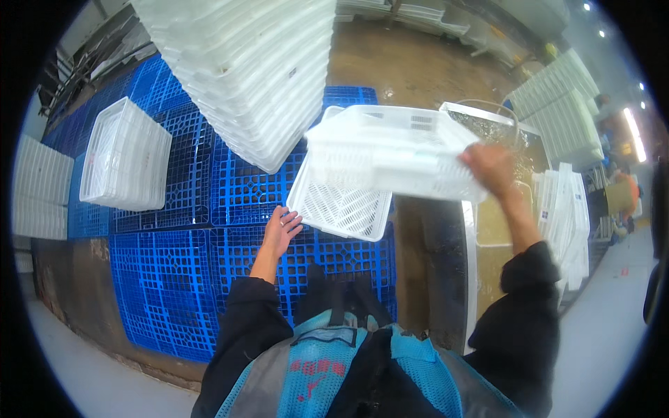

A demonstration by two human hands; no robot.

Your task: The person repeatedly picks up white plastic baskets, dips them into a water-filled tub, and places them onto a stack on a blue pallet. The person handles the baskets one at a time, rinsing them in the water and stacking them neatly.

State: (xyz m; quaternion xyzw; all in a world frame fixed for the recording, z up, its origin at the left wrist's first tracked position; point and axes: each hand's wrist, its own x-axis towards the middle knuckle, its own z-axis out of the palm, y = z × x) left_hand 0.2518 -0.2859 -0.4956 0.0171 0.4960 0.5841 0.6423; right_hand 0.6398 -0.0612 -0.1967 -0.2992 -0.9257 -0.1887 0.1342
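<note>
My right hand [490,169] is closed on the right end of a white slotted plastic basket [411,171], which is tilted and smeared by motion. Below and left of it is another white slotted basket [345,209], partly hidden by the first, above the blue pallets [160,285]. Right at that lower basket's left corner is my left hand [281,233], its fingers apart. Whether its fingertips touch the rim, I cannot tell. Ahead of my left hand rises a tall stack of nested white baskets [254,76] on the pallets.
A shorter basket stack [129,157] stands on the left pallets, with another stack [42,188] at the far left. On the right is a white-rimmed tank [470,279] of murky water, with upright white baskets [563,226] beside it. A person [620,195] is at the far right.
</note>
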